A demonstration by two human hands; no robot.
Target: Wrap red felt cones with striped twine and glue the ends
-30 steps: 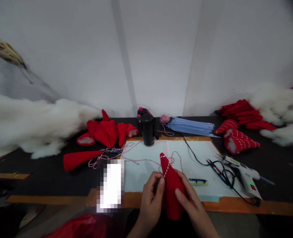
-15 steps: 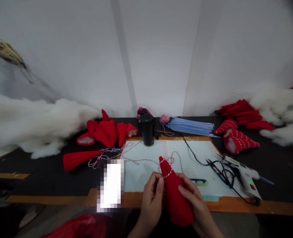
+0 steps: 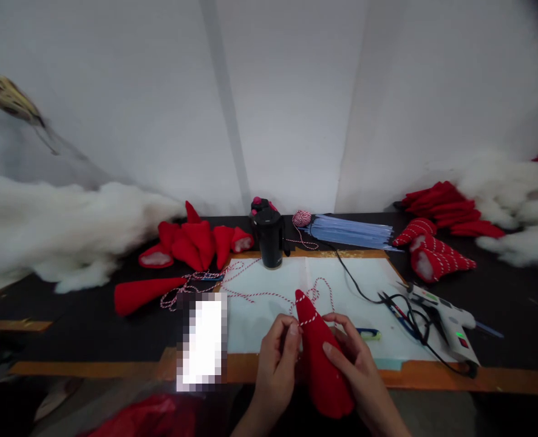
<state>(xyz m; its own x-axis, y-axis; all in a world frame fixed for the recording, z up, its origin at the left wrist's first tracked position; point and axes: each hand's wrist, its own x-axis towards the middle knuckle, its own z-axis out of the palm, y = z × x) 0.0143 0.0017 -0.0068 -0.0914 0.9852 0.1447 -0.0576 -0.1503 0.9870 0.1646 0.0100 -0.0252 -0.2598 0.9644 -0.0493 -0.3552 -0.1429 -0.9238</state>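
Right now I'm pinching the red-and-white twine on the red felt cone with my left grip, right grip wrapping the cone, holding it over the table's front edge

Landmark: white mat on the bench. Left half of mat: open above, crossed only by flat red-and-white twine. Near edge of mat, middle: passage blocked by left hand and right hand around the red felt cone. Beyond far edge: black flask stands upright, the tall obstacle there. Right part of mat: black cord loops across, tangling with scissors beside the hot glue gun. Left of mat: spare felt cones and white stuffing crowd the bench. Blurred patch hides mat's near-left corner.
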